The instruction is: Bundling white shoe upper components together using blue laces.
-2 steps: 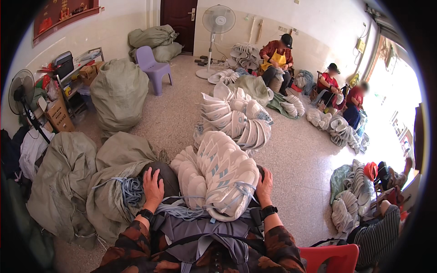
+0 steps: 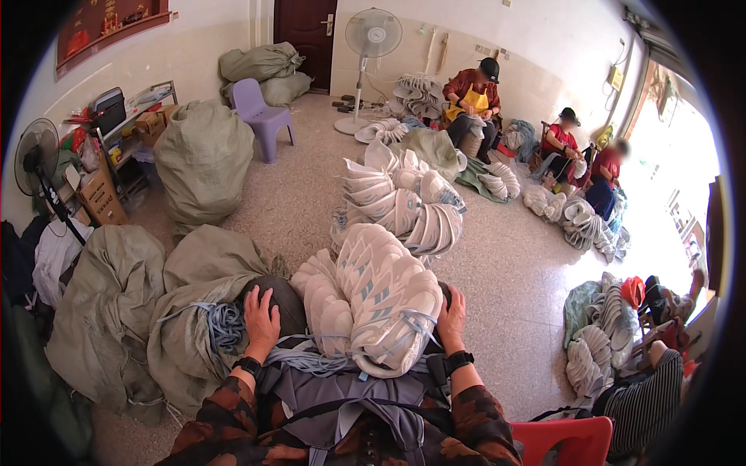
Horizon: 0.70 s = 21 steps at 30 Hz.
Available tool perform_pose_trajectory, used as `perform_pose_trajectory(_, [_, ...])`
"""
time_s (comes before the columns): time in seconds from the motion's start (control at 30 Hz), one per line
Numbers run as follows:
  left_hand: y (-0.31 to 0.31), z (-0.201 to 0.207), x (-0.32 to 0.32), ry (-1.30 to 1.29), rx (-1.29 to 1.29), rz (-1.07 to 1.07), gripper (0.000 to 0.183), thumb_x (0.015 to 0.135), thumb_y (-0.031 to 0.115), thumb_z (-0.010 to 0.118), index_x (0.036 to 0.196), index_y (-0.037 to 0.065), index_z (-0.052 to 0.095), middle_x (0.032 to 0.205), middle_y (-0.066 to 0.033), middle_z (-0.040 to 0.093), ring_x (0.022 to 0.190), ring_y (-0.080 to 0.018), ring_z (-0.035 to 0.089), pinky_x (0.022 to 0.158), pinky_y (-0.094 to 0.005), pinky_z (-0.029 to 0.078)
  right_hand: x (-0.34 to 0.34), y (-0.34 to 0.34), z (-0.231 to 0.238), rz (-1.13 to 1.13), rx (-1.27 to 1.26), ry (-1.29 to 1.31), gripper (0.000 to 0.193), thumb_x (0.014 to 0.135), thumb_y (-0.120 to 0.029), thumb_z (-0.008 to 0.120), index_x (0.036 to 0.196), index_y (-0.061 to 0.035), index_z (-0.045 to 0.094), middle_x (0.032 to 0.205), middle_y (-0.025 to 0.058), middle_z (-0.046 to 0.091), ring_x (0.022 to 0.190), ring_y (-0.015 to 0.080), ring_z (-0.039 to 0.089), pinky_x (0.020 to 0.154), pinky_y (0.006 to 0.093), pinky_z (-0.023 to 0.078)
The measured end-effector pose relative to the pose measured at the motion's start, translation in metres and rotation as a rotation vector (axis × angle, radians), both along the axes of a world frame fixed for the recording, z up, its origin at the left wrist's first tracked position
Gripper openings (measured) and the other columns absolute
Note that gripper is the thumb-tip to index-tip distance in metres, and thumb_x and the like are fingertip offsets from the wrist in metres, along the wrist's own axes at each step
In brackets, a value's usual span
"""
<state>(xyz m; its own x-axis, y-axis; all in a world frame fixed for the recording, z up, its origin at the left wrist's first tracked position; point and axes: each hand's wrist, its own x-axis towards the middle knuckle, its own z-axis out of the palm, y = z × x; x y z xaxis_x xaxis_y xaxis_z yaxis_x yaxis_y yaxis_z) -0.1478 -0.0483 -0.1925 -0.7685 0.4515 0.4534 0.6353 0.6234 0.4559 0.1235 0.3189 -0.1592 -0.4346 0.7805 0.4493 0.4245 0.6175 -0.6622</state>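
Note:
A nested stack of white and grey shoe uppers [image 2: 381, 283] with blue-grey patches rests on my lap, fanned away from me. The nearest upper has a light blue lace tied across it. My left hand [image 2: 263, 318] lies on my dark-clad left knee, fingers spread, holding nothing. On the other side, my right hand [image 2: 451, 318] rests on my right knee beside the stack, fingers stretched out and partly hidden. Loose pale blue laces [image 2: 307, 357] lie across my lap under the uppers. A thicker bundle of laces [image 2: 223, 325] sits left of my left hand, on a sack.
Beyond my knees, more shoe uppers [image 2: 404, 206] are heaped on the floor. Large green-grey sacks [image 2: 109, 311] crowd my left. A purple chair [image 2: 268, 120] and a standing fan [image 2: 373, 35] are farther off. Several people sit at right among piles of uppers. A red chair [image 2: 571, 439] is at lower right.

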Motion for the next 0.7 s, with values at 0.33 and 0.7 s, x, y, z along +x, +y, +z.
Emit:
perform_pose_trajectory(0.33, [0.0000, -0.0007, -0.0005, 0.010, 0.003, 0.001, 0.045, 0.095, 0.020, 0.057, 0.138, 0.011, 0.051, 0.150, -0.0202, 0.037, 0.138, -0.0446, 0.035, 0.110, -0.0537, 0.033, 0.0004, -0.0002, 0.0011, 0.005, -0.010, 0.001, 0.039, 0.094, -0.019, 0.059, 0.128, -0.0011, 0.056, 0.128, 0.0236, 0.057, 0.120, 0.0414, 0.055, 0.103, 0.0463, 0.044])
perform_pose_trajectory(0.7, [0.0009, -0.0004, -0.0003, -0.017, -0.008, 0.010, 0.044, 0.095, 0.021, 0.056, 0.139, 0.011, 0.051, 0.151, -0.0192, 0.036, 0.139, -0.0440, 0.033, 0.111, -0.0541, 0.033, 0.0004, -0.0003, 0.0011, -0.009, -0.004, -0.006, 0.039, 0.094, -0.020, 0.059, 0.128, -0.0010, 0.056, 0.129, 0.0236, 0.057, 0.120, 0.0410, 0.054, 0.103, 0.0461, 0.044])
